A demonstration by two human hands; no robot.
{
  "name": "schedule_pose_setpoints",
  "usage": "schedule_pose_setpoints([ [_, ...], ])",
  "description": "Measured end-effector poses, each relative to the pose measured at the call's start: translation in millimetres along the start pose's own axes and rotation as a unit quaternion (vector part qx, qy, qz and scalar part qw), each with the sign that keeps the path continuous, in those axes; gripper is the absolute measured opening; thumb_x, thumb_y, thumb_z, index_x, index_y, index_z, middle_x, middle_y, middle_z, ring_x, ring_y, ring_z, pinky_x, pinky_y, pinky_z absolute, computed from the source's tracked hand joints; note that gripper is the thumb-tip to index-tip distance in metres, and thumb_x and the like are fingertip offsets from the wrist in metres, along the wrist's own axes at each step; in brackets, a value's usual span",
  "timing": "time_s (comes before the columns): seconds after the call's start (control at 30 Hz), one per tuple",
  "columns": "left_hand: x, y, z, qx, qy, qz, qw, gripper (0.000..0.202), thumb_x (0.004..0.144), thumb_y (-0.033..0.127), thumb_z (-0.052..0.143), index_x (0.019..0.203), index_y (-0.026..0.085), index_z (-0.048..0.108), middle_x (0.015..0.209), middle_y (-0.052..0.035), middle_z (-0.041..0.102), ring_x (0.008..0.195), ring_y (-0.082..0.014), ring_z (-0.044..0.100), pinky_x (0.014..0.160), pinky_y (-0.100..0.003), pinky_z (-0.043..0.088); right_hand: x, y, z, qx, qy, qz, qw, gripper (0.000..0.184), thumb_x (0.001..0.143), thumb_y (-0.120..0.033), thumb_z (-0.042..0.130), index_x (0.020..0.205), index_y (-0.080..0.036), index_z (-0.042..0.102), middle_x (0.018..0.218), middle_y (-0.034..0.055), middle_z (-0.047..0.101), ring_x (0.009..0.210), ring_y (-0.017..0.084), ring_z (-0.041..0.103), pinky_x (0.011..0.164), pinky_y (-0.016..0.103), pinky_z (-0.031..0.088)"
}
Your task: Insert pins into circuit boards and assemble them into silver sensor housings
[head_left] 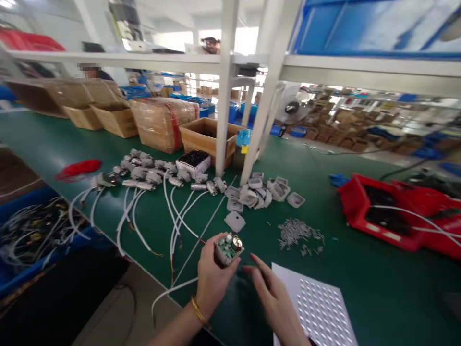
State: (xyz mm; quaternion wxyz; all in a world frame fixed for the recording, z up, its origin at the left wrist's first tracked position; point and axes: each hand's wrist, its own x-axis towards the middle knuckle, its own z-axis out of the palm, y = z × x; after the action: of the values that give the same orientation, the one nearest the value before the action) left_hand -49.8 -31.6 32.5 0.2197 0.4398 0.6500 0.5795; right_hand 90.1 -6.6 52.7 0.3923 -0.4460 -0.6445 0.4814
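My left hand (212, 276) is closed around a small grey housing with a green circuit board (227, 250) and a round shiny metal part facing up. A white cable runs from below that hand and hangs past the table edge. To its right, my right hand (271, 293) is slightly blurred, thumb and forefinger apart, and I see nothing held in it. It hovers beside a white sheet (312, 288) bearing rows of small round shiny pieces. Beyond my hands lie a flat grey cover (235, 221), a pile of grey plastic covers (257, 194) and a heap of small screws (297, 233).
Grey units with white cables (144, 168) spread across the left of the green table (324, 187). Red bins (382, 226) stand right, cardboard boxes (162, 125) behind. White shelf posts (226, 96) rise mid-table. A blue bin (68, 250) of cables sits lower left. A person is far left.
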Motion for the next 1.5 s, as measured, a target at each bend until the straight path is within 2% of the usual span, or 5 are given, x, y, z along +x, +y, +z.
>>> schedule_pose_setpoints([
  [0.13,-36.5,-9.9,39.0,-0.03,-0.056,-0.038,0.997,0.055,0.077,0.034,0.066,0.126,0.023,0.045,0.123,-0.0085,0.056,0.11,-0.0261,0.056,0.096,-0.041,0.045,-18.6,15.0,-4.8,0.082,0.026,0.022,0.996,0.042,0.089,-0.042,0.055,0.122,-0.016,0.057,0.121,0.0106,0.058,0.113,0.028,0.053,0.099,0.04,0.043],
  [0.37,-22.7,-20.6,16.0,0.004,-0.25,0.091,0.964,0.072,0.063,0.039,0.081,0.125,0.028,0.047,0.131,-0.0098,0.049,0.128,-0.0327,0.039,0.109,-0.053,0.028,-28.1,33.8,-29.5,0.111,0.021,0.05,0.992,0.032,0.083,-0.022,0.055,0.115,-0.02,0.061,0.113,0.0054,0.063,0.105,0.025,0.057,0.092,0.036,0.045],
  [0.73,-11.1,-3.6,28.5,-0.236,-0.396,-0.226,0.858,0.074,0.066,0.068,0.063,0.12,0.021,0.046,0.11,-0.0105,0.06,0.085,-0.0257,0.062,0.068,-0.037,0.055,-75.4,54.7,-126.8,0.173,0.28,0.113,0.938,0.063,0.091,-0.068,0.033,0.084,-0.017,0.069,0.072,0.0069,0.064,0.055,0.014,0.053,0.049,0.024,0.044],
  [1.03,-9.3,40.6,68.8,0.062,-0.647,0.087,0.755,0.062,0.058,0.049,0.079,0.111,0.023,0.059,0.133,-0.0085,0.05,0.119,-0.0319,0.048,0.1,-0.041,0.04,-65.8,85.2,-122.0,0.193,0.26,0.157,0.933,0.044,0.072,-0.058,0.071,0.081,-0.017,0.062,0.07,0.0061,0.067,0.061,0.019,0.062,0.055,0.028,0.051],
  [1.5,-9.2,20.4,93.0,0.117,-0.645,0.076,0.751,0.097,0.06,0.054,0.077,0.142,0.03,0.029,0.14,-0.0085,0.043,0.123,-0.0357,0.046,0.099,-0.045,0.04,-52.0,95.2,-114.8,0.055,0.283,0.135,0.948,0.034,0.079,-0.051,0.067,0.077,-0.017,0.062,0.069,0.0069,0.068,0.063,0.023,0.066,0.059,0.031,0.054],
])
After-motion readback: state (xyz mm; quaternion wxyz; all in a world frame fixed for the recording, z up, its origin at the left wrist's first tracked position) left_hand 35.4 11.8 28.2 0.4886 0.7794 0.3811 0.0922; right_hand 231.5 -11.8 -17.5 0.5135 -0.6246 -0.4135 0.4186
